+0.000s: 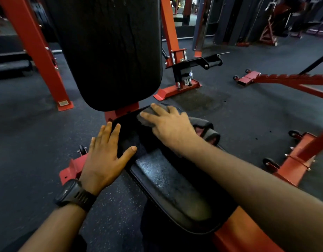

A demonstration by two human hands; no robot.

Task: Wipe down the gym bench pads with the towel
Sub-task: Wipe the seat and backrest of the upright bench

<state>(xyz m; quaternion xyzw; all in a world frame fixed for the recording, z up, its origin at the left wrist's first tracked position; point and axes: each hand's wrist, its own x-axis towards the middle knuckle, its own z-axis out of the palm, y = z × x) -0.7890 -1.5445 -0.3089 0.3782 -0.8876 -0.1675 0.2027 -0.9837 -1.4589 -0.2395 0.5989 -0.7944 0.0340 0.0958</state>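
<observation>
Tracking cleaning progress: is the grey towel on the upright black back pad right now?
No, the right hand presses the grey towel on the black padded seat, below the upright black back pad.

Towel under my right grip: grey, red patch. Seat pad and back pad: black. Frame red-orange. Floor dark grey, white-speckled. Watch behind my left grip: black.
</observation>
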